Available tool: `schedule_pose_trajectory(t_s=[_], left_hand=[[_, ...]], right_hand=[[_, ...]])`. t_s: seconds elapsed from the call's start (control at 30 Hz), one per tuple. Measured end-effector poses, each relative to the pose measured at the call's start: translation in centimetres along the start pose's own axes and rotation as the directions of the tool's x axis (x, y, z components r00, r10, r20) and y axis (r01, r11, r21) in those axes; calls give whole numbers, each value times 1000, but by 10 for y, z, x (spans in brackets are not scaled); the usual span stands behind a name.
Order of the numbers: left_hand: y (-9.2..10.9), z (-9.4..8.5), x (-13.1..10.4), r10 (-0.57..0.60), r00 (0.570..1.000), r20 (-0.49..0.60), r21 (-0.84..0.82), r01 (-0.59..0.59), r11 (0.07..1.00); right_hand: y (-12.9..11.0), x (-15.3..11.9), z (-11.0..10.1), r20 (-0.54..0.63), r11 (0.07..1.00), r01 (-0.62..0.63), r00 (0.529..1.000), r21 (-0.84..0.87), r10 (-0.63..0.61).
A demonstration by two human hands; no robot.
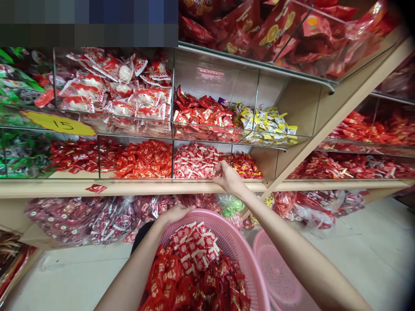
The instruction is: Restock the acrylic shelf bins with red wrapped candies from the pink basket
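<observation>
My left hand point(178, 214) grips the far rim of a pink plastic basket point(251, 255). Inside the basket lie red-and-white wrapped candies point(194, 246) on top of plain red wrapped ones point(168, 280). My right hand point(228, 176) is at the front edge of the lower shelf, its fingers curled together, in front of a bin of small pink-and-white candies point(196, 160). Whatever the right fingers hold, if anything, is too small to make out. Just right of that hand is a bin of red-and-yellow candies point(248, 166).
Clear dividers part the shelf's bins. One red candy point(96, 188) lies on the wooden ledge point(136, 188). Bagged candies point(113, 218) are stored underneath. A second pink basket point(280, 276) stands on the floor, right of the first. A yellow "15" tag point(60, 123) hangs at left.
</observation>
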State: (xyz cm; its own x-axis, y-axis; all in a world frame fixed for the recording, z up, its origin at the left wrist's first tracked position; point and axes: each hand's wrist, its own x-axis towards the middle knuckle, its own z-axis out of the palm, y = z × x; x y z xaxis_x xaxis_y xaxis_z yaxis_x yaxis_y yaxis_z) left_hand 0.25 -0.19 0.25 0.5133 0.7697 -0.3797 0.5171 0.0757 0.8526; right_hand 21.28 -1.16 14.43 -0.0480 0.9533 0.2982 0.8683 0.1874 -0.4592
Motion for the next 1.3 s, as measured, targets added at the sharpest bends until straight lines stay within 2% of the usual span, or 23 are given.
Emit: schedule_pose_trajectory(t_s=[0.1,0.2,0.27,0.33,0.4,0.47,0.63,0.83,0.97,1.0,1.07,1.2,1.3], left_hand=[[2,0,-1,-8,1000,-7,-1,8,1000],[5,0,-4,-13,999,-39,27,14,1000],[5,0,-5,-13,1000,-23,25,13,1000],[4,1,-5,-3,1000,-10,15,3,1000],[1,2,-3,3,1000,-23,23,-2,1000],[-2,2,-1,5,999,-34,31,-4,1000],[-7,3,1,-6,1000,-23,10,7,1000],[-6,2,1,11,1000,-28,23,-11,1000],[-4,1,2,-4,999,-34,31,5,1000],[-3,1,2,-2,999,-36,33,3,999],[-2,1,2,12,999,-40,36,-10,999],[2,0,0,31,999,-27,22,-30,999],[3,1,-2,22,1000,-4,-4,-22,1000]], right_hand=[[-3,-52,-4,76,981,140,986,130,-151],[-3,-109,17,247,969,195,942,151,-228],[-2,-140,38,418,956,254,860,148,-293],[-2,-160,57,523,937,334,784,100,-335],[-2,-170,70,571,907,419,736,38,-364],[-3,-173,76,591,876,481,709,-7,-384],[-7,-170,80,588,848,529,698,-38,-409],[-9,-172,86,604,859,511,688,-10,-402],[-10,-168,81,593,882,468,696,52,-404],[-10,-164,77,576,889,451,708,77,-409],[-13,-149,65,508,907,405,760,117,-405],[-17,-95,38,212,937,329,914,117,-347],[-14,-43,26,-26,968,251,968,33,-250]])
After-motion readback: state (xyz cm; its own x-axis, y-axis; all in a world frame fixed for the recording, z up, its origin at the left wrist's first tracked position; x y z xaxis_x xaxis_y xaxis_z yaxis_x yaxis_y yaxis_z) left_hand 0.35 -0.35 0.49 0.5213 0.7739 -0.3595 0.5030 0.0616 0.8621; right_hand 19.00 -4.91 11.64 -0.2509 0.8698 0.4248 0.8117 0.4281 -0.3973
